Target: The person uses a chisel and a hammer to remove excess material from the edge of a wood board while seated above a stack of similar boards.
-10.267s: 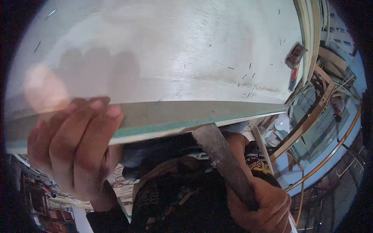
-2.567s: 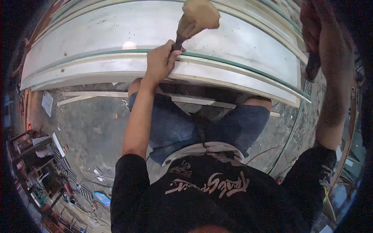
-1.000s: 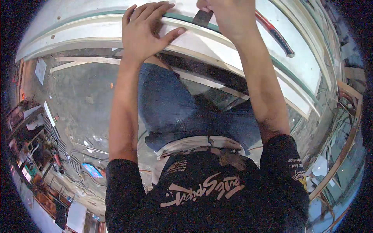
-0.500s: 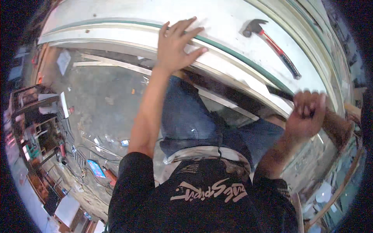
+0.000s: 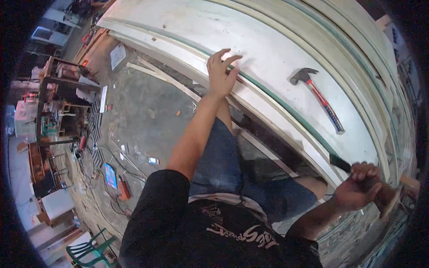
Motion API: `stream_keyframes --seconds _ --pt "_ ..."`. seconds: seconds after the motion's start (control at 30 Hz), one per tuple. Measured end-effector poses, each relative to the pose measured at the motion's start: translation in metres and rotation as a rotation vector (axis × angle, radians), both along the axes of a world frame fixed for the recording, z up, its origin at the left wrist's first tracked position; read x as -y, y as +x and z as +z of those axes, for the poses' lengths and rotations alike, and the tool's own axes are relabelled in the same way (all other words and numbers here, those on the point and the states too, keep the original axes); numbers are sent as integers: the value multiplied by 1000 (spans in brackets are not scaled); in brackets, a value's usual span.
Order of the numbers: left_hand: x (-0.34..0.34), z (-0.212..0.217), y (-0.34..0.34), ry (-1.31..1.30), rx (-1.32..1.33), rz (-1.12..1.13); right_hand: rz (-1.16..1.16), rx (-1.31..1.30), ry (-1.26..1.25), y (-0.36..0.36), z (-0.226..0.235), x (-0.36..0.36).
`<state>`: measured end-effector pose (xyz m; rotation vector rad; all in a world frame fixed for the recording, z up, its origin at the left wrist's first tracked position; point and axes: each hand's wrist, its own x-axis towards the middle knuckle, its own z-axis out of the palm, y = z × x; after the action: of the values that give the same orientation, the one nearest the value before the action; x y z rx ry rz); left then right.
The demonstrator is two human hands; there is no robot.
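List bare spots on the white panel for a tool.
Mostly free: the white panel between left hand and hammer; also between hammer and green strip. Crowded: lower right end, where the right hand holds a dark flat tool.

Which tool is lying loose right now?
The red-handled hammer: it lies on the white panel, untouched, whereas the dark blade is held in the right hand.

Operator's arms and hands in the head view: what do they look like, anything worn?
Left hand and right hand are bare: no gloves, watch or wristband visible. The forearms are uncovered too. Upper arms are in the loose, short black sleeves of a T-shirt with pale chest lettering.
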<state>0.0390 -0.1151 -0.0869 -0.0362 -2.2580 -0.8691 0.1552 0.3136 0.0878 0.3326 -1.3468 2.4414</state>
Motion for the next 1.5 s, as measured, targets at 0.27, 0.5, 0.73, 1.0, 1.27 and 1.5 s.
stream_keyframes --seconds 0.27,0.5,0.73,1.0,1.27,1.5 --pt "9 -19 7 32 34 -30 261 -144 29 -81 13 177" --pt "30 -19 7 678 -306 -301 290 -381 158 -127 -13 312" --pt "228 3 -71 -67 22 -214 143 -293 123 -149 -55 412" --pt "233 -14 -77 -130 108 -174 234 -151 168 -153 -63 438" --pt "241 -18 -78 -172 82 -244 512 -55 308 -180 -54 430" --pt "238 -25 -81 -114 -22 -207 469 -51 139 -179 -64 428"
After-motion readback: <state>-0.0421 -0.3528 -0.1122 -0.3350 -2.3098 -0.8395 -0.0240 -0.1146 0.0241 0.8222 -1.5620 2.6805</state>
